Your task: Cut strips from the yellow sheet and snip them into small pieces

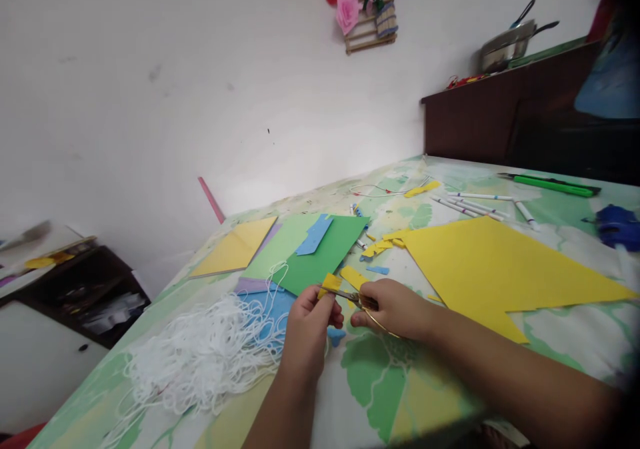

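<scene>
Near the front middle of the table, my left hand [311,322] pinches a small piece of yellow paper [329,283] between thumb and fingers. My right hand [393,307] is closed round the handles of a pair of scissors [353,296], whose blades point left and reach the yellow piece. A yellow strip [354,277] lies just behind the scissors. Under and beside my left hand are a blue sheet [273,312] and a small blue scrap [336,335]. To the right of my right hand spreads a large cut yellow sheet [480,265].
A tangled heap of white cord [200,352] covers the left front. Green sheets [330,249] and yellow sheets [233,245] lie behind. Several markers [475,205], a green utility knife [553,185] and a dark blue object [617,227] sit at the right. A wall stands behind the table.
</scene>
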`<state>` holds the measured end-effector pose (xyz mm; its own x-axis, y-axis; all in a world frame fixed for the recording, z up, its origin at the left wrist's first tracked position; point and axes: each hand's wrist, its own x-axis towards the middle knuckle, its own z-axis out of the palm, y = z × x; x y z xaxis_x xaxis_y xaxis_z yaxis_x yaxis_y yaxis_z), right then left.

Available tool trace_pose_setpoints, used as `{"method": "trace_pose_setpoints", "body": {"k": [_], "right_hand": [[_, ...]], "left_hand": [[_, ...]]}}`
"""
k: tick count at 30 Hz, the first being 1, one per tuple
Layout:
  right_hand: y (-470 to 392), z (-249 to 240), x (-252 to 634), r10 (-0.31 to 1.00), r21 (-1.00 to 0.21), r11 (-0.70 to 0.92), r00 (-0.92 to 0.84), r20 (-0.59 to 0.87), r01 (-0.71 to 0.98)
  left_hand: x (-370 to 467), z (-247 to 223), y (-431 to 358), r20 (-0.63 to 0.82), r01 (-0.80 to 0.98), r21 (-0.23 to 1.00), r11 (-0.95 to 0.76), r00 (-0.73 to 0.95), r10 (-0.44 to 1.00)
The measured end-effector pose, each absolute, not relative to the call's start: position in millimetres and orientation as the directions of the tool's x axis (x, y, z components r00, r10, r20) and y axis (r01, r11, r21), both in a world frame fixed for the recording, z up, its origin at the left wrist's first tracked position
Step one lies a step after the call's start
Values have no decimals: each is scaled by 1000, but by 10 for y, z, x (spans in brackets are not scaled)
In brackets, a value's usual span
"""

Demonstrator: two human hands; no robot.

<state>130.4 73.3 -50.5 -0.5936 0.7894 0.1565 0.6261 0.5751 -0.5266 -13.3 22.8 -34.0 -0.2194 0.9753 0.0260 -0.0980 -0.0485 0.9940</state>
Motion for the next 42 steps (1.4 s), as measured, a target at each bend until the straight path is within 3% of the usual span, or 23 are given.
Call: {"method": "trace_pose_setpoints", "body": {"k": [16, 33, 42], "right_hand": [[727, -479, 1296, 811, -520, 545, -571, 127, 658], [710, -508, 1333, 796, -503, 578, -580, 173, 643], [724, -516, 1320, 802, -509, 559, -582, 133, 655]], "left_hand": [[-126, -327, 224, 49, -15, 998, -54, -252, 967], [-144, -362, 234, 36, -160, 984, -73, -220, 975], [-158, -341, 227, 18, -127, 991, -49, -232, 973]]}}
